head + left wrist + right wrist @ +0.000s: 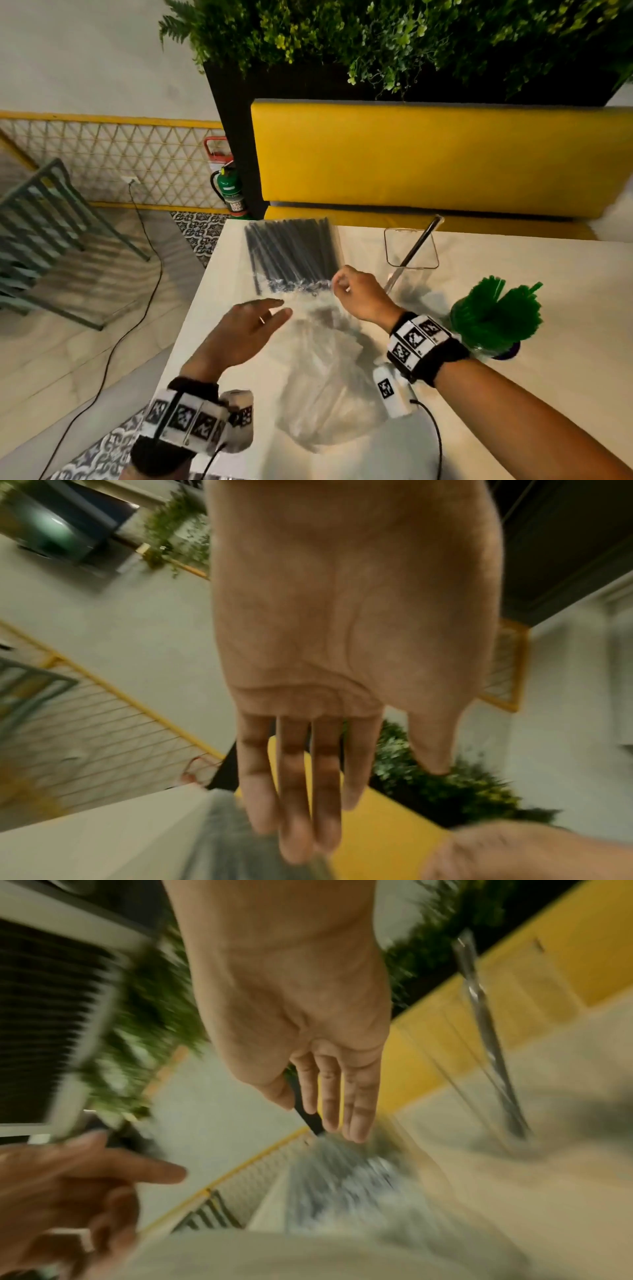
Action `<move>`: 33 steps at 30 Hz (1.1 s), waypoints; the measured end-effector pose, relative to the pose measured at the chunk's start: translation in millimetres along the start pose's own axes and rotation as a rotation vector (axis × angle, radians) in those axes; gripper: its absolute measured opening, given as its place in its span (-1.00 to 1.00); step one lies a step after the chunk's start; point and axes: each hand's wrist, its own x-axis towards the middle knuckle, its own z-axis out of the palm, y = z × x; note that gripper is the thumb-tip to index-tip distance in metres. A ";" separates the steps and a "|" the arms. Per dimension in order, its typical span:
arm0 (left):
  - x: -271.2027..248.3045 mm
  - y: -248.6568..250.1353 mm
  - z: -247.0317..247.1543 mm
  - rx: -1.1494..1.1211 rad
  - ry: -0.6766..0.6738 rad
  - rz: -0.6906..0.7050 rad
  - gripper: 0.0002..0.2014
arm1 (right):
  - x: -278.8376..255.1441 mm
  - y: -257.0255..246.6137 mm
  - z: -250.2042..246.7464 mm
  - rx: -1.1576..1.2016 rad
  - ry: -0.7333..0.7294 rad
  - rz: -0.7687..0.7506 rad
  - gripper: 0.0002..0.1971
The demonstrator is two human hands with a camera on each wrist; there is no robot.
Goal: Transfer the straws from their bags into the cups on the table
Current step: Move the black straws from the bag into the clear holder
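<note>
A clear bag of black straws [291, 253] lies at the far left of the white table [548, 394], its loose open end toward me. My right hand [352, 294] pinches the plastic at the right corner of that open end, thumb against index finger [304, 1085]. My left hand [253, 325] hovers just left of the opening with fingers [294, 791] straight, holding nothing. A clear square cup [430, 253] behind the right hand holds one wrapped black straw [416, 245]. A round cup [479, 349] on the right is full of green straws [496, 308].
An empty crumpled clear bag [325, 394] lies on the table between my forearms. A yellow bench [428, 154] and a planter [376, 41] stand behind the table. The table's left edge drops to the floor, where a cable [144, 274] and a slatted chair [51, 222] are.
</note>
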 end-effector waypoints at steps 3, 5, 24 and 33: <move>39.8 -70.6 16.2 0.032 0.088 -0.284 -0.64 | 31.7 28.5 40.9 -0.154 -0.137 0.279 -0.50; 53.3 -105.6 31.6 0.019 0.070 -0.449 -0.50 | 38.9 47.9 59.2 -0.254 -0.196 0.391 -0.37; 78.4 -97.6 -19.6 -0.399 0.556 -0.084 -0.86 | 64.7 -21.6 -21.0 0.658 0.167 0.168 -0.81; 36.8 8.0 -108.5 -0.804 0.523 0.178 -0.85 | -10.4 -47.5 -118.3 1.524 0.026 0.123 -0.74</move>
